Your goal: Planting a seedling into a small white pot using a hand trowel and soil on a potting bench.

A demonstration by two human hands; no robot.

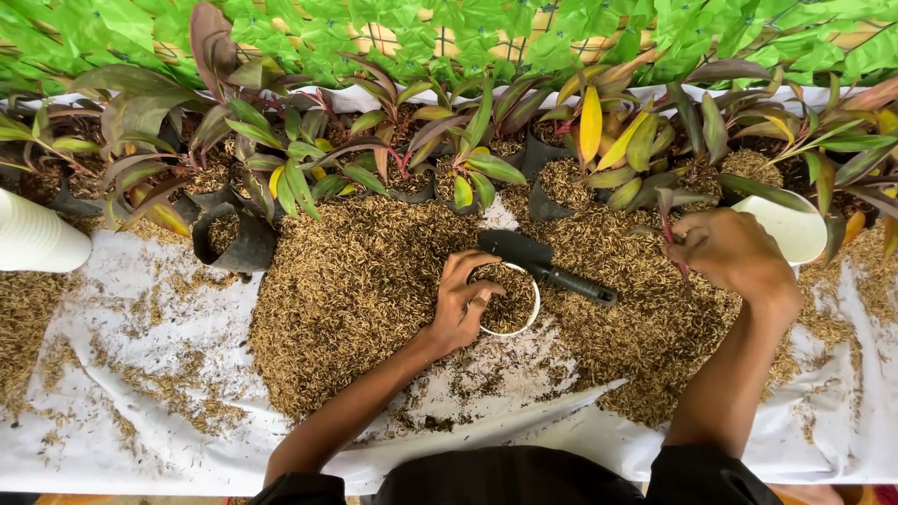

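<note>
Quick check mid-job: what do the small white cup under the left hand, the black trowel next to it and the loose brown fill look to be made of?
White cup: probably thin plastic or paper; smooth, even rim. The left hand steadies it.
Black trowel: matte blade and ribbed handle, likely plastic, possibly coated metal.
Brown fill: dry, light, husk-like flakes, seemingly rice hulls, not soil.

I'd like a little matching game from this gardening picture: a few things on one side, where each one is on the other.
Things:
1. left hand
2. right hand
3. black trowel
4. stack of white cups

Places:
A. lying on the husk heap beside the cup
B. at the far left edge
C. on the rim of the husk-filled white cup
D. pinching a reddish plant stem

Pairs: 1-C, 2-D, 3-A, 4-B
</note>
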